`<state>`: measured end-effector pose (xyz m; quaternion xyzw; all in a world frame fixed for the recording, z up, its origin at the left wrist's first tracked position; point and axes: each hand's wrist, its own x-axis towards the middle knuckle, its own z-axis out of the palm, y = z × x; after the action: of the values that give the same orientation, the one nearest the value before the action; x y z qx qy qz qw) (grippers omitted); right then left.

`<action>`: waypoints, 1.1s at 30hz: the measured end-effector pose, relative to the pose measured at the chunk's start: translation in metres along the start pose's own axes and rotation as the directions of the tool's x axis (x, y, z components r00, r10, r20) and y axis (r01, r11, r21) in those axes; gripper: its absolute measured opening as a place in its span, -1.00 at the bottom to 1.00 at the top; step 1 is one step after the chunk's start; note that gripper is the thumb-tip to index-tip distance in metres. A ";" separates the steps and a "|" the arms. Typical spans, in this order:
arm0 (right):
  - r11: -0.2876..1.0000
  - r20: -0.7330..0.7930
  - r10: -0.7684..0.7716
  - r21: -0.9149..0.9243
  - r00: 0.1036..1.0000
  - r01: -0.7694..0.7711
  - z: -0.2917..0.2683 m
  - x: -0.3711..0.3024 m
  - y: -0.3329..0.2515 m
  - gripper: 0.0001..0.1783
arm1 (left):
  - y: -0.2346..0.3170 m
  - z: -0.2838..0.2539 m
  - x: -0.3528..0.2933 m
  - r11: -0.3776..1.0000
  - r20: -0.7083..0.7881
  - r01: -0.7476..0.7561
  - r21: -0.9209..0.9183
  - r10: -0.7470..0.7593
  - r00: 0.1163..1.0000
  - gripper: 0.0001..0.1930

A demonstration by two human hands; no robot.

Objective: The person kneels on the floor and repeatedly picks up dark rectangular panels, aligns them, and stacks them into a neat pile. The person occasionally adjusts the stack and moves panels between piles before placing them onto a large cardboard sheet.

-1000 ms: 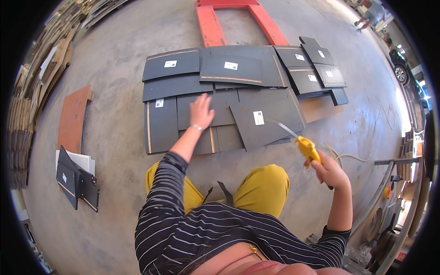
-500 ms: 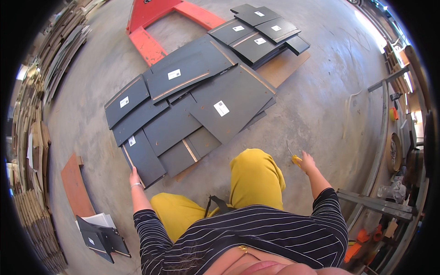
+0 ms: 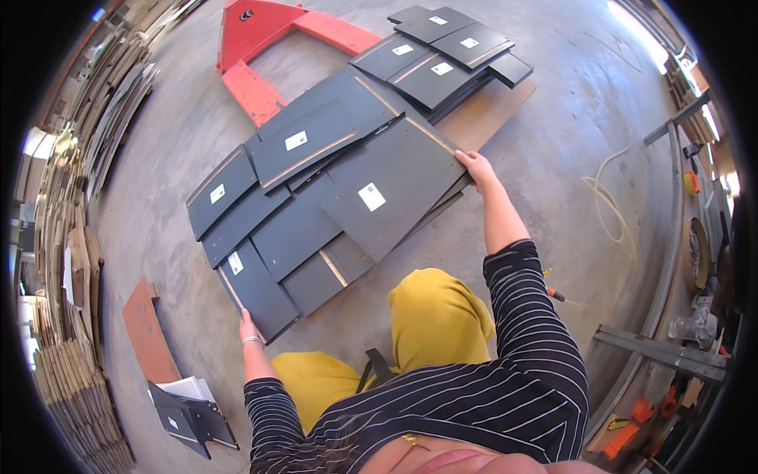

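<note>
A pile of dark grey panels covers the floor in front of me, several bearing white labels and bare wood-coloured strips. At the pile's near left corner, my left hand point(image 3: 248, 325) grips the outer edge of a small grey panel point(image 3: 264, 294). My right hand point(image 3: 472, 166) holds the right corner of the big grey panel point(image 3: 387, 178) on top, thumb and fingers at its edge. Both panels lie against the others in the pile. A small orange-tipped tool point(image 3: 557, 294) lies on the floor beside my right sleeve, which hides part of it.
Beyond the pile stands a red pallet jack point(image 3: 264, 39). Stacked boards point(image 3: 71, 261) line the left side. A brown board point(image 3: 150, 332) and small dark panels point(image 3: 189, 419) lie nearer. A metal frame point(image 3: 663, 229) runs along the right, with a pale hose point(image 3: 608, 197) on the floor.
My right hand has moved from the yellow-handled tool, up and left to the big panel's corner. That tool is now on the floor. My left hand stays at the small panel's edge.
</note>
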<state>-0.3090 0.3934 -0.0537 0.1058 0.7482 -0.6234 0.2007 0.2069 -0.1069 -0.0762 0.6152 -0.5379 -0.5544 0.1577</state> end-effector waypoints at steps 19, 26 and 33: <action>0.961 0.234 -0.057 -0.251 0.971 0.117 0.010 -0.068 0.014 -0.31 | 0.002 -0.036 0.017 0.974 -0.235 0.059 0.219 -0.006 0.972 -0.13; 0.927 0.209 -0.064 -0.349 0.976 0.136 0.003 -0.089 0.025 -0.51 | 0.007 -0.041 0.016 0.923 -0.242 0.036 0.384 0.063 0.968 -0.23; 0.978 0.169 0.033 -0.209 0.985 0.004 -0.063 -0.128 0.061 -0.61 | -0.002 -0.050 0.037 0.951 -0.120 -0.055 0.303 0.095 0.988 -0.33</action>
<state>-0.1800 0.4785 -0.0434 0.0355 0.7886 -0.5468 0.2791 0.2437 -0.1572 -0.0795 0.6466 -0.6268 -0.4180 0.1195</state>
